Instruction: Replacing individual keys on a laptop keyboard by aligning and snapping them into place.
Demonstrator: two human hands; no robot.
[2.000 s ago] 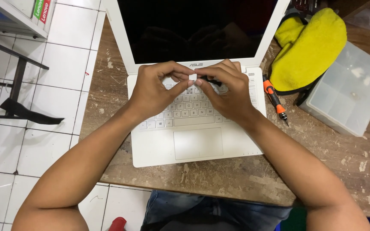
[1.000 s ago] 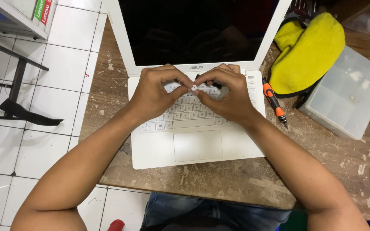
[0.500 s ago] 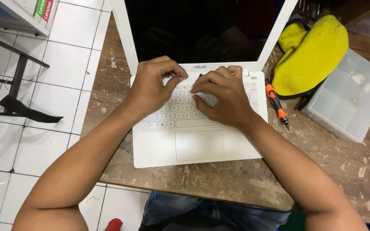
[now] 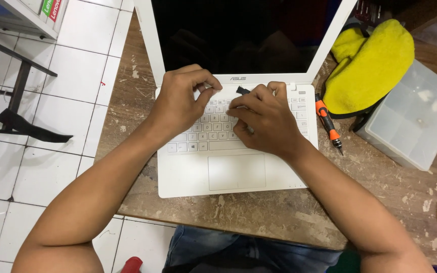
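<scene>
Nearest, blue jeans (image 4: 213, 253) below the edge of a scarred wooden table (image 4: 289, 212). On the table, a white laptop (image 4: 188, 174) lying open, bare touchpad (image 4: 236, 172) toward the body, dark screen (image 4: 244, 30) standing at the far side. Over the keyboard (image 4: 213, 129), both hands curled at the top key rows. Left hand (image 4: 178, 103) with fingers bent inward, thumb and forefinger pinched together near the upper keys; anything between them too small to tell. Right hand (image 4: 264, 119) closed round a small dark tool (image 4: 242, 91), its tip poking out beside the hinge edge; hand covering the keys beneath. Just right of the laptop, an orange-handled screwdriver (image 4: 328, 123). Farther right, a clear plastic compartment box (image 4: 410, 116) and a yellow cloth (image 4: 370, 65) touching it. Left, white floor tiles (image 4: 41, 167) and a black stand leg (image 4: 21, 126).
</scene>
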